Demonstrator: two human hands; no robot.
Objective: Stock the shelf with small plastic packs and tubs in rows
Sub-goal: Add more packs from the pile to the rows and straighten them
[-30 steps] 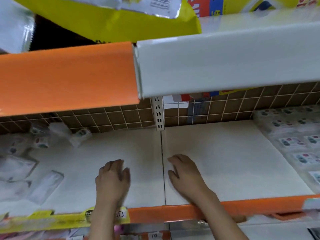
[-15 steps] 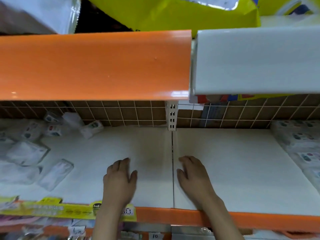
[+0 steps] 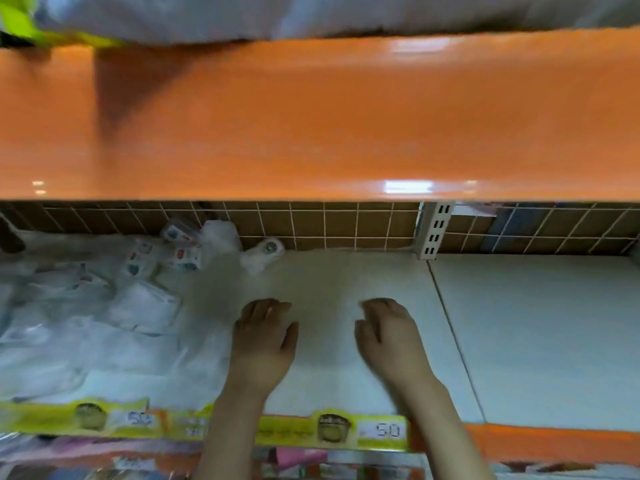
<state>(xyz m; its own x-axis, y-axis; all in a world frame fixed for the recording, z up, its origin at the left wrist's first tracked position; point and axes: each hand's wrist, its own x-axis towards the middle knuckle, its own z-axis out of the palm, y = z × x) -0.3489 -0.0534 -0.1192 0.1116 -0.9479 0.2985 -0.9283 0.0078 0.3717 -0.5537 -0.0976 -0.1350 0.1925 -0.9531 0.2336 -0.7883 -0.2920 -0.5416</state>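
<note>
Here both hands [image 3: 329,341] rest flat (empty) on the shelf [image 3: 536,341]; packs [image 3: 104,306] leftward.

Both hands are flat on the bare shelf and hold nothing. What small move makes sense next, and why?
Probably the left hand should slide left to the nearest loose pack and take hold of it. Both it and the right hand rest empty on the shelf, while the packs lie jumbled at the left, not in rows, and the space around the hands is bare.

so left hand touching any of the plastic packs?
Apart. Head view shows bare shelf between the left hand and the nearest plastic packs; hand holds nothing.
</note>
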